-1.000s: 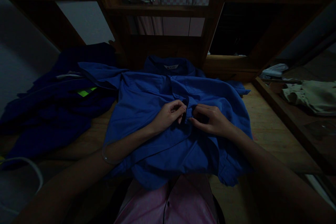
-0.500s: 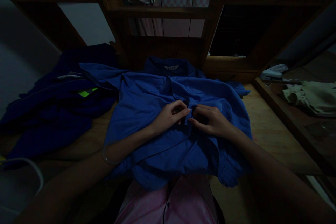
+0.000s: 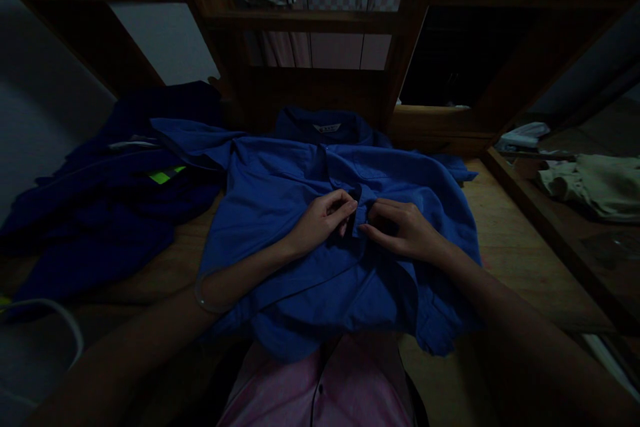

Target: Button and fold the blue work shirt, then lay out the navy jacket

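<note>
A blue collared shirt (image 3: 280, 180) lies spread over the wooden table with its front up and its collar at the far side. Around the middle of the button placket (image 3: 362, 210), both hands meet. My right hand (image 3: 407, 230) pinches the raised placket edge between thumb and fingers. My left hand (image 3: 325, 217) is closed in a pinch just left of that edge, at the shirt front; what lies between its fingertips is mostly hidden. A narrow dark gap shows between the left fingertips and the placket.
Dark blue clothing (image 3: 115, 193) with a bright yellow-green patch is heaped at the left. Wooden shelving (image 3: 310, 21) rises behind the table (image 3: 520, 247). Folded pale cloth (image 3: 595, 183) lies on the right, beyond a wooden ledge. A pale curved band (image 3: 70, 320) is at lower left.
My left thumb and fingertips have drawn slightly left, off the placket edge. My right hand keeps its pinch, and the shirt lies almost the same.
</note>
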A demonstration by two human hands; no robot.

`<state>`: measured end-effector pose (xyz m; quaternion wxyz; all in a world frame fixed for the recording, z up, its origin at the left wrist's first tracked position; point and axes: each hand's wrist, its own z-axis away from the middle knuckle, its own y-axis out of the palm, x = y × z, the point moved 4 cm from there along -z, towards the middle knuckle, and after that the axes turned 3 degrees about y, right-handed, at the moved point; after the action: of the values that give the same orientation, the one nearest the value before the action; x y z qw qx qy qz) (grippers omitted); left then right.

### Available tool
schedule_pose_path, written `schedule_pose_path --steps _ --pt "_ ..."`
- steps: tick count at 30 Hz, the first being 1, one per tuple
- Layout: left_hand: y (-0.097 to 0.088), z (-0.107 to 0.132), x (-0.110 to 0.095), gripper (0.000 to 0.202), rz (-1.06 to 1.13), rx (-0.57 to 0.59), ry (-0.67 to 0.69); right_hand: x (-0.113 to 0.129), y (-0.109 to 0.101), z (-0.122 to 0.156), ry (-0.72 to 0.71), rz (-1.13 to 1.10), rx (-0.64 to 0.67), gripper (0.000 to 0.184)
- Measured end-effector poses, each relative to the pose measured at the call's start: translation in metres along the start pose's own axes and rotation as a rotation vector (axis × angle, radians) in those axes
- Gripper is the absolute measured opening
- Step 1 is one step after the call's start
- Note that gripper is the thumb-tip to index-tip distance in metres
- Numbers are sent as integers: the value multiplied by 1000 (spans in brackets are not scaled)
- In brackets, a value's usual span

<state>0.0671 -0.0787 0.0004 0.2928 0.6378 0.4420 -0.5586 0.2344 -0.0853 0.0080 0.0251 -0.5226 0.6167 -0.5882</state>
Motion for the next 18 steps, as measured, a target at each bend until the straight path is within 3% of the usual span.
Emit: schedule_pose_path --steps 8,15,18 --pt "-3 1 -4 26 -17 -43 0 -1 0 0 -1 0 -9 23" --pt "1 7 -18 22 -632 -85 224 1 0 -1 -7 -13 1 21" --pt "0 8 -20 14 -748 -114 277 0 1 -2 -1 -8 2 22"
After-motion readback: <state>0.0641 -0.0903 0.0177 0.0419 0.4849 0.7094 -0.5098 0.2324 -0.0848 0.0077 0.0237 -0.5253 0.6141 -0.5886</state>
